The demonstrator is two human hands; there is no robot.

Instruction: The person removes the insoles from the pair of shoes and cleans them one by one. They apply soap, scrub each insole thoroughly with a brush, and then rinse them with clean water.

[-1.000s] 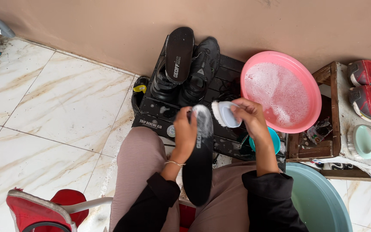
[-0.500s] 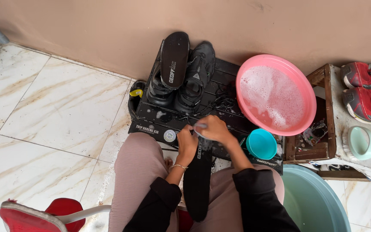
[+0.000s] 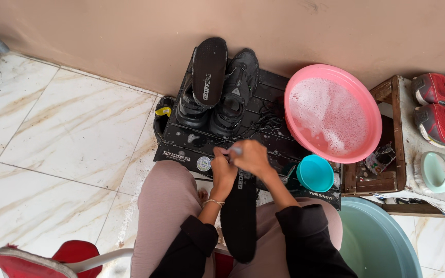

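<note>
A long black insole (image 3: 239, 219) lies over my lap. My left hand (image 3: 222, 170) grips its far end. My right hand (image 3: 252, 156) presses down on the same end, fingers closed on a small pale brush (image 3: 236, 151) that is mostly hidden. Just beyond my hands a pair of black shoes (image 3: 217, 98) stands on a black crate (image 3: 263, 139), with a second black insole (image 3: 209, 69) propped on the left shoe.
A pink basin of soapy water (image 3: 333, 113) sits right of the shoes, a small teal cup (image 3: 315, 173) below it. A green tub (image 3: 377, 242) is at lower right. Red sneakers (image 3: 441, 108) lie on a wooden stand. A red stool (image 3: 52, 260) is lower left.
My right hand came down from beside the pink basin with the pale brush onto the insole's far end. The view shifted slightly.
</note>
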